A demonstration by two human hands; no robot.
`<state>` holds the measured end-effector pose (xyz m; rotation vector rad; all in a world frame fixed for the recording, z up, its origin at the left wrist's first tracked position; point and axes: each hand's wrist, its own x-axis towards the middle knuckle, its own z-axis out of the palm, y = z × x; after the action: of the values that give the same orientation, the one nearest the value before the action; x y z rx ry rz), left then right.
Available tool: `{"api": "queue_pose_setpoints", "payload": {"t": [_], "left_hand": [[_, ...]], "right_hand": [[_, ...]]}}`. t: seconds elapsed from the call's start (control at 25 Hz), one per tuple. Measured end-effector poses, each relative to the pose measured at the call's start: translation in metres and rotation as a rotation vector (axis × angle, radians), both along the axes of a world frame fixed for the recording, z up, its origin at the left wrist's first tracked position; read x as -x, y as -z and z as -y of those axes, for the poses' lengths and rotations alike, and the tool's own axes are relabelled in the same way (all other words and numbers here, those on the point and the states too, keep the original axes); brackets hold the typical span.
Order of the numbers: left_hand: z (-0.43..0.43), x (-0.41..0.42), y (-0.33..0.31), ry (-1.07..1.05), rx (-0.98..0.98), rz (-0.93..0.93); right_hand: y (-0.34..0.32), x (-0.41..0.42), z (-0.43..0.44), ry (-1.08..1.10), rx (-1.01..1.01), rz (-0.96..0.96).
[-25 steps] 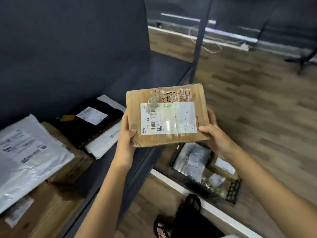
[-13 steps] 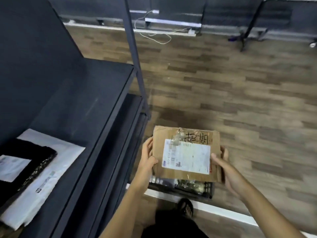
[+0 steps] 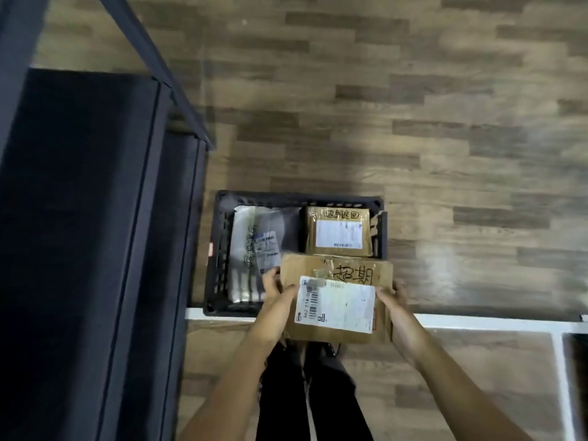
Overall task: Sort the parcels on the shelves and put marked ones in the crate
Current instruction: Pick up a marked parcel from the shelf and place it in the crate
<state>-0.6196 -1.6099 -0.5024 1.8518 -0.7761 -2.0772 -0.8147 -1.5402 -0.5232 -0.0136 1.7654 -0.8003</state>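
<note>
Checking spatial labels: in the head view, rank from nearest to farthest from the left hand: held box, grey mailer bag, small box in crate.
1. Held box, gripped by the left hand.
2. Grey mailer bag, crate's left side.
3. Small box, crate's far right corner.

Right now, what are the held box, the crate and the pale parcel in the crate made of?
Held box: brown corrugated cardboard by the look, matte and creased, with a glossy paper label and handwriting.
Crate: black, apparently moulded plastic, given its slotted walls and dull sheen.
Pale parcel: likely a thin plastic mailer; it is wrinkled and reflects light.
Left hand and right hand grip the box's sides.
</note>
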Motion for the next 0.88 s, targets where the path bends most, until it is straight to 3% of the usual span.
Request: {"api": "queue_pose_setpoints", "payload": {"t": [0.32, 0.68, 0.88], "left_hand": [[-0.017, 0.035, 0.121, 0.109, -0.084, 0.097], [-0.008, 0.054, 0.187, 0.125, -0.064, 0.194], [0.020, 0.061, 0.215, 0.182, 0.009, 0.230]], "right_hand": [[0.117, 0.019, -0.011, -0.140, -0.199, -0.092], [0.160, 0.027, 0.015, -0.388, -0.347, -0.186], [0.186, 0.038, 0.041, -0.387, -0.275, -0.188]]}}
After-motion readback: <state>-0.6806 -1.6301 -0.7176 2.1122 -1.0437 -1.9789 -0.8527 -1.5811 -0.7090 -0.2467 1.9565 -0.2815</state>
